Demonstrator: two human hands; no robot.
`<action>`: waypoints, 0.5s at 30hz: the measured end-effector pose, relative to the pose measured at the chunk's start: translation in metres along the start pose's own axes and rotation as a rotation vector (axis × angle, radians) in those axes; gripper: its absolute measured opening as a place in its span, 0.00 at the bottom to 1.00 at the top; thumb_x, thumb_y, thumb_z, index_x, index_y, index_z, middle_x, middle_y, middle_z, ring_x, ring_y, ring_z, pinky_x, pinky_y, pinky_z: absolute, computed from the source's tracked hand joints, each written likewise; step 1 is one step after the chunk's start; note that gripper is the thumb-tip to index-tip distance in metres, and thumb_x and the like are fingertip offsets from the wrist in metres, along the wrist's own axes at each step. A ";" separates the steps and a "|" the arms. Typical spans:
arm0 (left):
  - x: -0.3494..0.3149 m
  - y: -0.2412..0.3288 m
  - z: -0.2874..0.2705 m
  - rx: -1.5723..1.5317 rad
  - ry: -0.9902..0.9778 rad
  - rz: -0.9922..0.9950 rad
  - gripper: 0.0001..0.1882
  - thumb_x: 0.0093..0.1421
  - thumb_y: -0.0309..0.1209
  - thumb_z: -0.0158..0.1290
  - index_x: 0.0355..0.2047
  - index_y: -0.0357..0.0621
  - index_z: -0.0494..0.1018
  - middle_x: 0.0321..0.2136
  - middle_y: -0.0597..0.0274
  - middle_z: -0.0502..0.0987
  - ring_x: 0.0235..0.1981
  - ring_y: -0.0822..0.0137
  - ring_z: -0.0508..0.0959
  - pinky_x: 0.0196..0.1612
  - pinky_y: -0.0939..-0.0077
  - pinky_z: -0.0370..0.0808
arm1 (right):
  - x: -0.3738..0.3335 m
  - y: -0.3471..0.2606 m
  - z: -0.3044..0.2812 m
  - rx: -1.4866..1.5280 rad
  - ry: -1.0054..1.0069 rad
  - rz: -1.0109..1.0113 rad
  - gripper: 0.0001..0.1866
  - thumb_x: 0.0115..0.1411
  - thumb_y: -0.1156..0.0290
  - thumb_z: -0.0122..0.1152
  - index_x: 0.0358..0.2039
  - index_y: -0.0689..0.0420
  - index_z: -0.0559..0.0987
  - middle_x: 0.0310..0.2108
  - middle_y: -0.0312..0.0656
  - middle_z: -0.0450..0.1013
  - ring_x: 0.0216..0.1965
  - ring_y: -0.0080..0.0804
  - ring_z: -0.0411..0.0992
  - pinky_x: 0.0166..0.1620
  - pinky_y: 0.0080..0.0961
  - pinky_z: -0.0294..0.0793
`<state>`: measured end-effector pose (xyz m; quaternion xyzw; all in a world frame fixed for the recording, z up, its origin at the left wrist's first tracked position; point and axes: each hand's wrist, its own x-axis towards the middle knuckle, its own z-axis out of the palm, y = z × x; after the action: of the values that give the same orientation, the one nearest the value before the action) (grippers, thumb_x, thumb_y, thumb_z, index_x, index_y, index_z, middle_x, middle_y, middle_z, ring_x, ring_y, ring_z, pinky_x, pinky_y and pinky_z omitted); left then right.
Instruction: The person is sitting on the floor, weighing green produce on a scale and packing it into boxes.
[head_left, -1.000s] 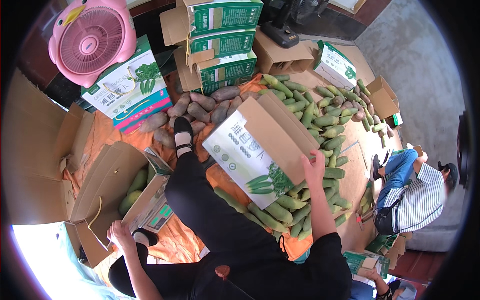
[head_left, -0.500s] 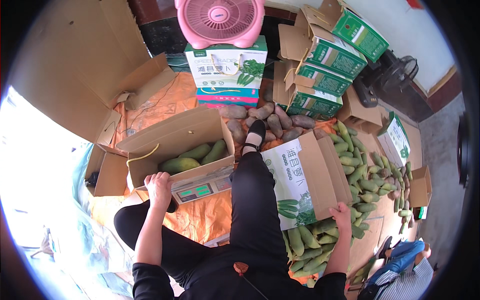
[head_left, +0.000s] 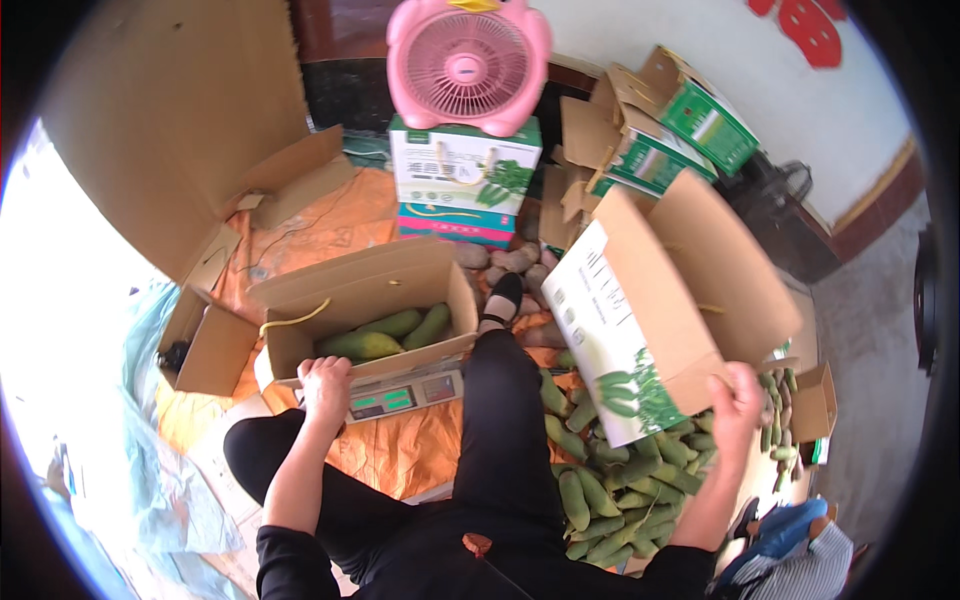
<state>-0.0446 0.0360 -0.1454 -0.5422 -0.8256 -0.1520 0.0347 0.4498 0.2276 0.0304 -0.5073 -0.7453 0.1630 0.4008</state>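
Note:
An open cardboard carton [head_left: 375, 283] with a yellow cord handle stands on a digital scale [head_left: 405, 396] at the left. Several green radishes [head_left: 362, 346] lie inside it. My left hand [head_left: 326, 388] is closed over the carton's near rim. On the right, my right hand [head_left: 737, 400] grips the near corner of a second carton [head_left: 655, 320], white with a green vegetable picture. That carton is tilted, its brown flaps standing open, above a heap of green radishes [head_left: 600, 495]. I cannot see into the bottom of it.
A pink fan [head_left: 468, 70] stands on stacked gift boxes [head_left: 465, 165] at the back. Green cartons [head_left: 660, 160] are piled at the back right. Brownish roots [head_left: 515, 260] lie by my foot on an orange sheet [head_left: 345, 215]. Another person [head_left: 790, 555] is at the lower right.
My right hand has lifted the white carton up and to the right, and its flaps have spread open. My left hand stays on the other carton's rim. The view has shifted slightly.

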 end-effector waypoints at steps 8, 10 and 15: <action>-0.003 -0.002 0.000 -0.008 -0.035 0.006 0.04 0.45 0.24 0.50 0.21 0.48 0.71 0.23 0.64 0.72 0.33 0.62 0.73 0.44 0.63 0.62 | 0.077 -0.135 0.019 0.197 0.273 -0.366 0.09 0.57 0.78 0.55 0.38 0.68 0.72 0.35 0.38 0.71 0.35 0.22 0.66 0.42 0.19 0.66; -0.005 -0.004 0.002 0.012 -0.059 -0.025 0.04 0.44 0.23 0.50 0.22 0.48 0.71 0.23 0.64 0.72 0.34 0.62 0.73 0.45 0.62 0.62 | 0.101 -0.177 0.055 0.385 0.233 -0.443 0.10 0.57 0.80 0.54 0.40 0.68 0.72 0.36 0.39 0.71 0.36 0.20 0.67 0.43 0.17 0.66; -0.002 0.002 -0.001 0.060 -0.123 -0.082 0.06 0.44 0.23 0.50 0.24 0.48 0.71 0.26 0.63 0.73 0.35 0.62 0.73 0.46 0.62 0.62 | 0.153 -0.266 0.164 0.835 -0.040 -0.487 0.12 0.56 0.78 0.56 0.41 0.66 0.73 0.36 0.38 0.73 0.36 0.19 0.69 0.41 0.16 0.67</action>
<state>-0.0423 0.0344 -0.1445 -0.5149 -0.8519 -0.0949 -0.0061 0.1329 0.2753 0.1667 -0.1105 -0.7209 0.3592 0.5823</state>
